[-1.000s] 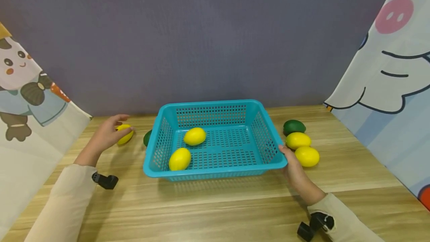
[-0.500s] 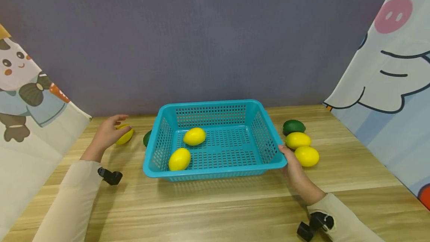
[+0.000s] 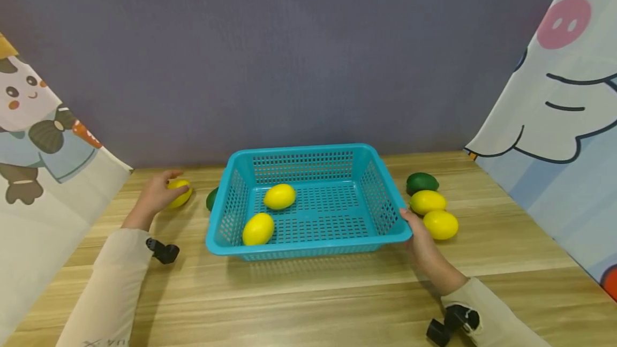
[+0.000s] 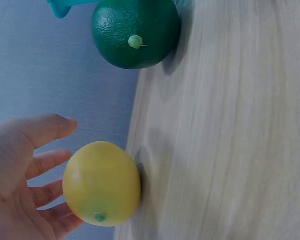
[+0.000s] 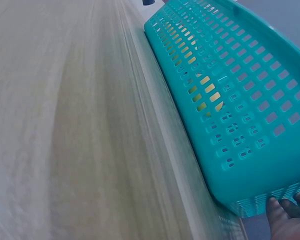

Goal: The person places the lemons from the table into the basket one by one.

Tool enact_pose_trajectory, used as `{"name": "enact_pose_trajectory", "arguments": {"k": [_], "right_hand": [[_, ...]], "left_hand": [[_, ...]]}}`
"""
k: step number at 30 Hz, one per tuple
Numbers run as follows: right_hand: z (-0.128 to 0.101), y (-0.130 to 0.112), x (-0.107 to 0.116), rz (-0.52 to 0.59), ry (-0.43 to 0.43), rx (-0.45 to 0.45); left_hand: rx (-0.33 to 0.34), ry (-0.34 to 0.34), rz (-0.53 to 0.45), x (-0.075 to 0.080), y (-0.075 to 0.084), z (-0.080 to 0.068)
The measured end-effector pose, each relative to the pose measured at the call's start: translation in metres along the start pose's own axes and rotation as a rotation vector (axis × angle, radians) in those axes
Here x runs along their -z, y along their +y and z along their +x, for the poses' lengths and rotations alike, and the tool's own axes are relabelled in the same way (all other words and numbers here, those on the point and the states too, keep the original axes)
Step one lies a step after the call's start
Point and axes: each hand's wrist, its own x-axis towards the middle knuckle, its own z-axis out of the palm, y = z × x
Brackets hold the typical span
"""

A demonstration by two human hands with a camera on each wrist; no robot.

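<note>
1. The left hand point(image 3: 155, 195) was cupped around a yellow lemon point(image 3: 180, 193) on the table point(image 3: 313, 293), just left of the blue basket point(image 3: 308, 240). In the left wrist view the fingers point(image 4: 45, 131) were spread loosely round the lemon point(image 4: 102, 183), touching or about touching it but not clamped shut. Looked to me like the very start of a grab, with the lemon resting on the wood.

2. The right hand point(image 3: 420, 235) was at the basket's near right corner, with the thumb on the rim. The right wrist view only caught fingertips point(image 5: 285, 212) under the corner, so I'd call it a light steadying hold and not a full grip.

3. A dark green lime point(image 3: 212, 198) sat between that lemon and the basket wall, close to both. The left wrist view showed it point(image 4: 135, 31) right up against the basket.

4. Two lemons were in the basket already: one near the front left point(image 3: 258, 228) and one further back point(image 3: 280, 196).

5. Right of the basket sat another green lime point(image 3: 422, 182) and two more lemons point(image 3: 427, 202) point(image 3: 441, 224), bunched close together.

6. My read: this was the grab step. The next move would need the fingers closed properly on the lemon and a lift high enough to clear the lime and the basket wall.
</note>
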Motion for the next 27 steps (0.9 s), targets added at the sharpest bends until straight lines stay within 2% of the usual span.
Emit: {"name": "enact_pose_trajectory", "arguments": {"k": [4, 16, 21, 27], "right_hand": [[-0.007, -0.011, -0.005, 0.046, -0.015, 0.009], [-0.012, -0.02, -0.01, 0.061, -0.005, -0.009], [-0.006, -0.01, -0.004, 0.067, -0.014, 0.01], [0.007, 0.015, 0.008, -0.034, -0.017, 0.033]], "left_hand": [[-0.005, -0.003, 0.007, -0.002, -0.003, 0.002], [-0.014, 0.01, 0.007, -0.008, -0.006, 0.001], [-0.015, 0.026, -0.003, -0.01, -0.008, 0.001], [-0.031, 0.036, 0.0, -0.013, -0.009, 0.0]]}}
